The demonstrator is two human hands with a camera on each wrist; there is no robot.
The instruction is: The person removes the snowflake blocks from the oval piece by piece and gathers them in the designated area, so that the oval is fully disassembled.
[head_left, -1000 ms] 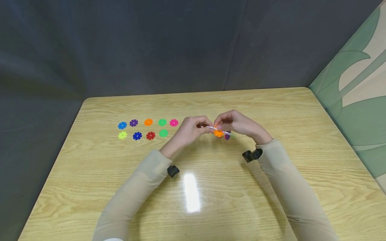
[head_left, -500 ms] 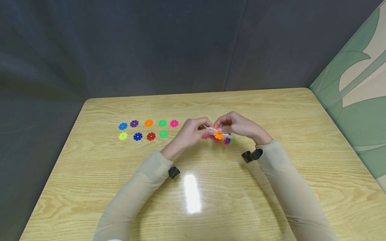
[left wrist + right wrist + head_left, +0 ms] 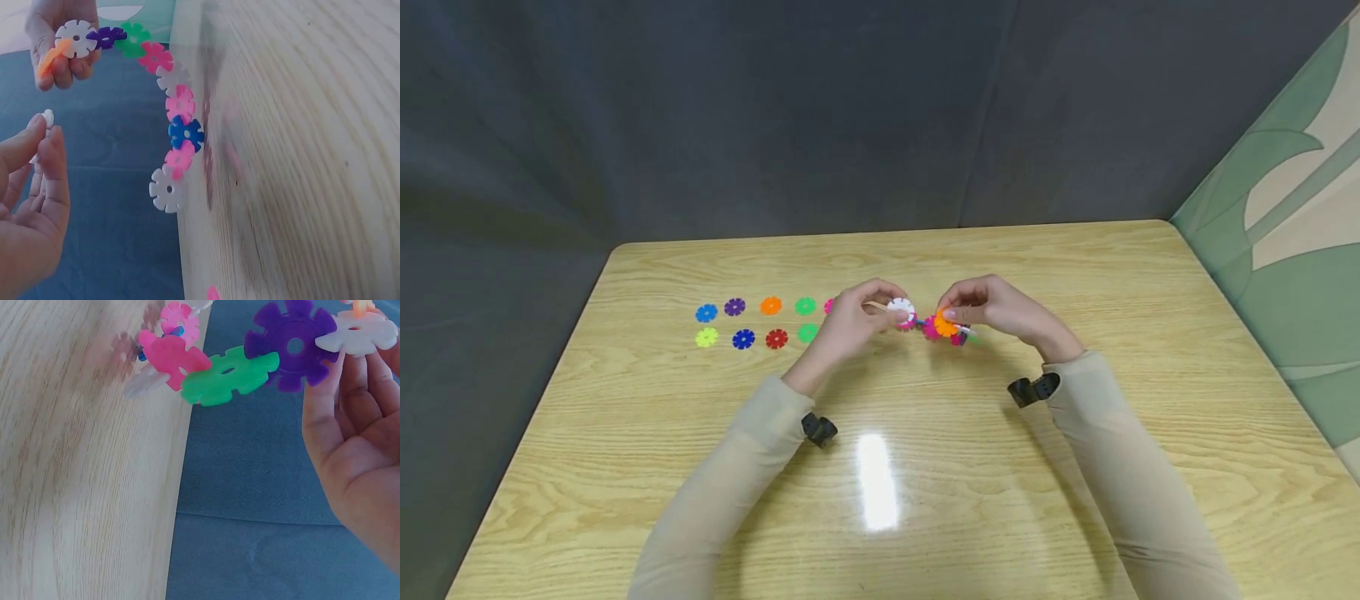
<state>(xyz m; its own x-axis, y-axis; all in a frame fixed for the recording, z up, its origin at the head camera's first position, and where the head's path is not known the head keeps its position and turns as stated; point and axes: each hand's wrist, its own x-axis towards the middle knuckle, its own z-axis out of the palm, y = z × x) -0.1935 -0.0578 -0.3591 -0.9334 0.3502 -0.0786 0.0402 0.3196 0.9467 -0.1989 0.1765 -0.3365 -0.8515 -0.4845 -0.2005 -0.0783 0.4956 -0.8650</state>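
My left hand (image 3: 848,323) pinches a white interlocking disc (image 3: 48,118) between thumb and fingers; the left wrist view shows it edge-on. To its right, my right hand (image 3: 998,308) grips the end of a chain of notched discs by an orange disc (image 3: 946,324) and the white disc (image 3: 76,39) slotted to it. From there the chain runs through a purple disc (image 3: 292,347), a green disc (image 3: 228,378), pink and white ones and a blue disc (image 3: 186,133). Its far end is another white disc (image 3: 166,189), apart from my left fingers in the left wrist view.
Two rows of loose discs lie on the wooden table (image 3: 700,467) left of my hands, among them a yellow disc (image 3: 707,337) and a red disc (image 3: 777,339). My left hand partly covers a pink disc (image 3: 829,306). Behind the table hangs a dark curtain (image 3: 790,125).
My hands, close together earlier, have drawn apart: the left has shifted left with the white disc. More of the chain shows between them. The right hand has moved only slightly.
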